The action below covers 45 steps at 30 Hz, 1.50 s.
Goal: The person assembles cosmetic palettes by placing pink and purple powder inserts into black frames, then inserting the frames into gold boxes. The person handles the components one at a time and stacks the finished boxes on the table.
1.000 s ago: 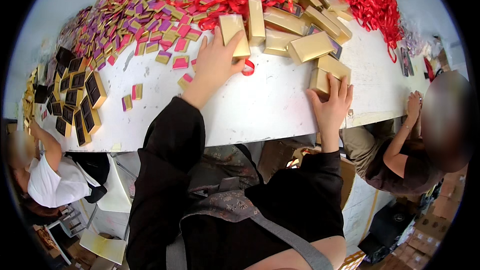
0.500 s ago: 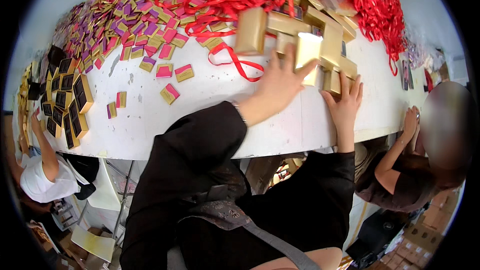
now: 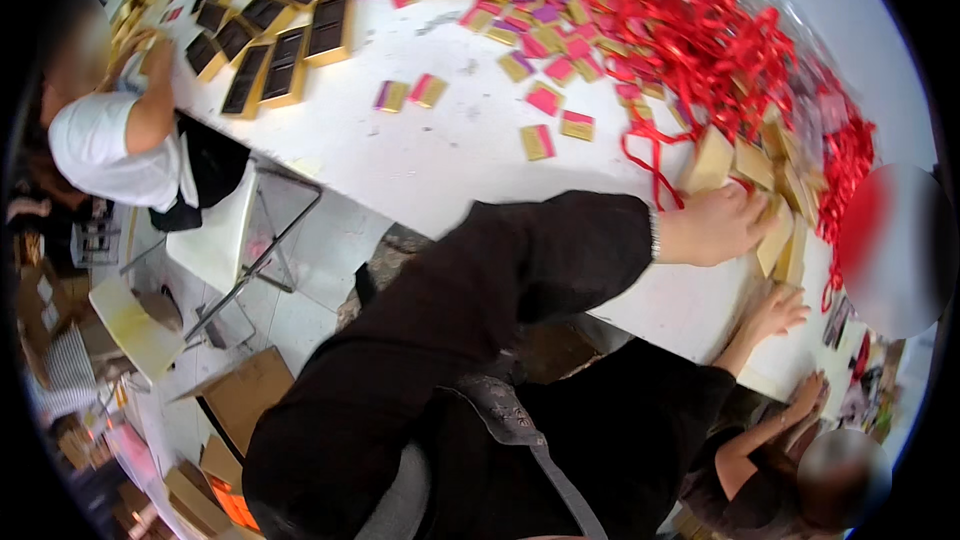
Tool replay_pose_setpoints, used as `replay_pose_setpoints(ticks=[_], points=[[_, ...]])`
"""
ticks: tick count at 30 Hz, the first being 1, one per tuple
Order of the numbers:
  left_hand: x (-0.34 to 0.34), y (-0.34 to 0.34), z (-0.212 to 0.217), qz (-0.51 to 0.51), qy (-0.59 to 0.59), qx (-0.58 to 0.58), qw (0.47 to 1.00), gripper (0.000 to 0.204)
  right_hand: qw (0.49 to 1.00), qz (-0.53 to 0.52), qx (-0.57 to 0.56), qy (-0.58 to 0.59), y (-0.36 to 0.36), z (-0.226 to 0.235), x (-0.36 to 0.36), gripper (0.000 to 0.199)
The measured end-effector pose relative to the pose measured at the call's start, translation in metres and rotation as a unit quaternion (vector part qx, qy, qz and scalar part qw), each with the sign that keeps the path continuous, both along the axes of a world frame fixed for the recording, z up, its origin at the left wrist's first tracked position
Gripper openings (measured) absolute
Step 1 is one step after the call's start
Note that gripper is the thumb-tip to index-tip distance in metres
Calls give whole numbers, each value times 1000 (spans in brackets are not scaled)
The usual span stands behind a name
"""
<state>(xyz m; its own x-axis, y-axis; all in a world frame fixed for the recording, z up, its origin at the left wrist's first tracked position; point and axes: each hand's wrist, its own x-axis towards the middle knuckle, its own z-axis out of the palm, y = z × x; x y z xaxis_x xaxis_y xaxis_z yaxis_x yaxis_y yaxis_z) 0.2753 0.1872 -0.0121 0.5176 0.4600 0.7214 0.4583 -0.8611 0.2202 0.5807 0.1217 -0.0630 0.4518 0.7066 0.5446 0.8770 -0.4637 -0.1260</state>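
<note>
My left hand point(image 3: 712, 227) lies over the near side of a pile of gold boxes point(image 3: 790, 240), its fingers bent but apart, touching the boxes. I see no box lifted in it. Just below the pile, my right hand point(image 3: 774, 316) rests by its near end with fingers stretched out and nothing visible in them. Another gold box point(image 3: 708, 161) leans beside the left hand. A loop of red ribbon point(image 3: 657, 155) trails next to it, coming from a big tangle of red ribbons point(image 3: 700, 40) behind the pile.
Small pink, purple and gold wrapped pieces point(image 3: 545, 98) are scattered across the white table point(image 3: 420, 165). Open gold boxes with dark trays point(image 3: 285, 65) stand at the left. Co-workers sit at both ends. A white chair point(image 3: 215, 230) and cardboard boxes point(image 3: 245, 390) are on the left floor.
The view has swung left, so the table's contents appear farther right. My left hand's fingers, spread before, are now more bent over the boxes; my right hand stays at the pile's near end.
</note>
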Motion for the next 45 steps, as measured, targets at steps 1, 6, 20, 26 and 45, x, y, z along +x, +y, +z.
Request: replay_pose_setpoints(ticks=[1, 6, 20, 26, 45], points=[[-27, -2, 1, -14, -12, -18, 1000, 50, 996, -19, 91, -4, -15, 2, -46, 55], [-276, -8, 23, 204, 55, -87, 974, 53, 958, 220, -135, -127, 14, 27, -188, 55], [-463, -21, -14, 495, 261, -179, 809, 50, 688, 722, -45, 56, 54, 33, -545, 44], [-379, -52, -11, 511, 224, -179, 810, 55, 749, 655, -70, 73, 78, 16, -460, 34], [-352, -53, 17, 118, 137, -328, 927, 68, 835, 550, 2, 19, 25, 32, -387, 29]])
